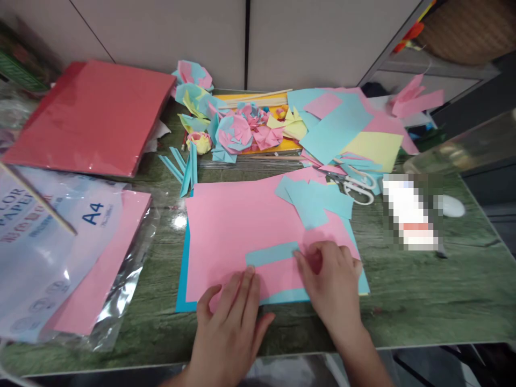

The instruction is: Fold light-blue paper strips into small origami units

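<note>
A light blue paper strip [272, 253] lies on a pink paper sheet [226, 226] at the near side of the table. My left hand [234, 312] rests on the sheet with its fingers stretched out, the fingertips at the strip's lower left corner. At the strip's right end is my right hand [332, 274], its thumb on the corner and its other fingers curled in. Beyond my right hand, several light blue paper pieces [312, 204] overlap on the pink sheet. Edges of blue paper show beneath it.
White-handled scissors [358, 185] lie beyond the sheet, near a blurred phone [411, 212] and a white mouse [450, 206]. Folded paper flowers [234, 131] are piled at the back. At left are a red pack [97, 118] and an A4 paper bag [60, 242].
</note>
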`<state>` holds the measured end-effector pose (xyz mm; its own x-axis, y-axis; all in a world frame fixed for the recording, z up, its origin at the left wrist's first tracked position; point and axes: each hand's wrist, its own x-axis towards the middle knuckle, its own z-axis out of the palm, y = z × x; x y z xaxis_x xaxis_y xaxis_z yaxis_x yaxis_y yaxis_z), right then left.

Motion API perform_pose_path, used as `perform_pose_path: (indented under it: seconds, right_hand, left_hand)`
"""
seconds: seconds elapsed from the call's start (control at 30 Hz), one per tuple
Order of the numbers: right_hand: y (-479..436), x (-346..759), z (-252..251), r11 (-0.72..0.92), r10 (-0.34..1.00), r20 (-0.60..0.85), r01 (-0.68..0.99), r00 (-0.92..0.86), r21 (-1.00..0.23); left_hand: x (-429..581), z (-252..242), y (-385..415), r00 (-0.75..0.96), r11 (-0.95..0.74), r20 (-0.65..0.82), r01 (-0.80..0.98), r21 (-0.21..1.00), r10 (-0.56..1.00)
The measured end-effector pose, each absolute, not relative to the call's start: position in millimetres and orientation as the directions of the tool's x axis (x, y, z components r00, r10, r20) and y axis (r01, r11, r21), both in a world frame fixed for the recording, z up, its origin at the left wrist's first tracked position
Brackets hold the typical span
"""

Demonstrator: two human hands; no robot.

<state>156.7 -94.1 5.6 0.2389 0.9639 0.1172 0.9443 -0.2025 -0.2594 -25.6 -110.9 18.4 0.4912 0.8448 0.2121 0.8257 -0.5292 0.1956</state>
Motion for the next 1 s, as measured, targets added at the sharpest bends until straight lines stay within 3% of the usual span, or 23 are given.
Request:
perform_pose_path:
  seconds: [0.17,0.3,0.53,0.7,0.87,1.0]
  right_hand:
    - [-94.5,166.7,2.7,-0.189,0.969,0.090,0.927,0.229,-0.323]
    - [-93.0,172.9,3.4,-0.192,0.966,0.078,0.886,0.246,-0.421]
    - [-94.4,183.0,-0.2,-0.155,0.962,0.127,0.870,0.240,-0.468]
    - [-99.9,178.6,10.6,0.019,0.977,0.188,0.838,0.100,-0.545]
    - [-92.5,170.3,28.9,0.290,0.950,0.248,0.828,-0.189,-0.480]
    - [-73.7,166.9,42.3,0.342,0.938,0.236,0.796,-0.255,-0.499]
  left_hand:
    - [-25.7,13.9,-110.5,0.507,-0.548,0.233,0.820,0.167,0.830]
    - [-26.8,15.2,-104.8,0.595,-0.612,0.167,0.786,0.081,0.786]
    - [-9.4,26.5,-81.3,0.682,-0.679,0.044,0.731,-0.071,0.730]
    - [-3.4,30.4,-73.1,0.737,-0.730,-0.007,0.667,-0.149,0.676]
    - [-5.9,33.2,-60.9,0.739,-0.739,-0.011,0.673,-0.014,0.673]
    - [-7.4,46.3,-46.3,0.641,-0.639,0.083,0.729,0.246,0.763]
